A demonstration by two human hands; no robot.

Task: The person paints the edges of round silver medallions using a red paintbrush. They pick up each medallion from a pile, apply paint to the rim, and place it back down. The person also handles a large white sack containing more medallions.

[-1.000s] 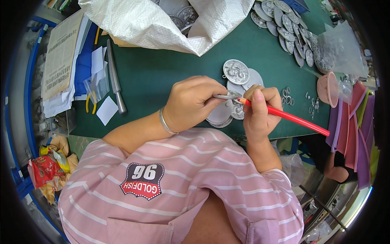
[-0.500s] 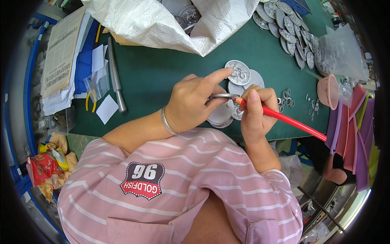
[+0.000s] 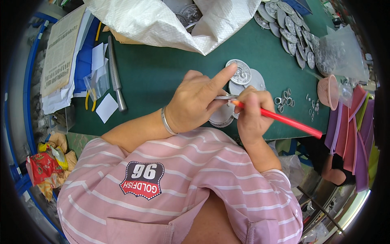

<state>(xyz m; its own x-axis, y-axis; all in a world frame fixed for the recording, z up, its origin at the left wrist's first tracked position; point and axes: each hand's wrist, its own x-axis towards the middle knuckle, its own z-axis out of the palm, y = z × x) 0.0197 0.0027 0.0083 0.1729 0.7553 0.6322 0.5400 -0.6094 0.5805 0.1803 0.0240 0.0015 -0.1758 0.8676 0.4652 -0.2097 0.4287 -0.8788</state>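
My left hand (image 3: 187, 101) pinches a thin metal disc (image 3: 226, 97), seen almost edge-on, and its index finger points out over an embossed silver medallion (image 3: 243, 74). Held in my right hand (image 3: 255, 116) is a red pencil (image 3: 289, 122), its sharpened tip close to the disc's edge; whether it touches I cannot tell. Beside the medallion lies a plain grey disc (image 3: 256, 79). More discs (image 3: 222, 116) sit beneath my hands, partly hidden by them.
A green table (image 3: 154, 73) carries a white woven sack (image 3: 170, 32), a heap of medallions (image 3: 289, 30), loose metal rings (image 3: 285, 99) and a pink cup (image 3: 328, 92). A tapered metal rod (image 3: 115, 75), yellow-handled pliers (image 3: 94, 105) and stacked papers (image 3: 61, 61) are at left.
The pencil has shifted slightly left, its tip a little lower and its far end a little higher. My left index finger has stretched slightly further out.
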